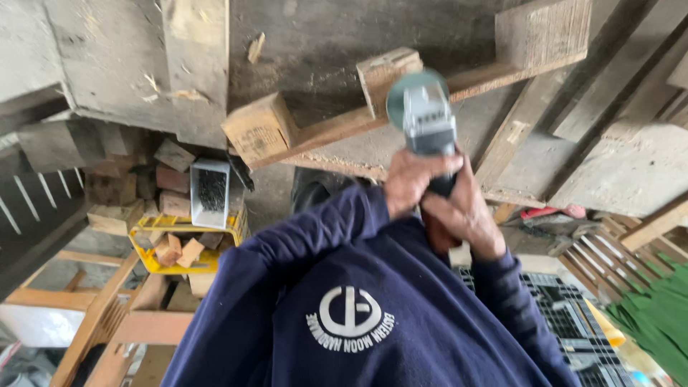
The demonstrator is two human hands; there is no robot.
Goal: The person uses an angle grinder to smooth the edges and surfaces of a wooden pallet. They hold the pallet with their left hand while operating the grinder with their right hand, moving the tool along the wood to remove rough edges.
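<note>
Grinder: angle grinder (428, 118) with a grey body and a round disc guard, held out in front of the chest against a pallet board (337, 129).
Far left of the grip: a yellow crate (154, 233) of wood offcuts, with a white box (210, 192) of dark screws standing on it.
Just left of the grip: wooden block (259, 130) nailed to the board.
Left hand (414, 180): wrapped tight around the grinder's rear handle, from the left side.
Right hand (464, 213): closed over the same handle, slightly nearer the body, touching the left.
Axis: the tool's long axis runs away from the hands, disc end farthest.
Right of the grip: more planks, and a green sheet (656, 315) low down.
</note>
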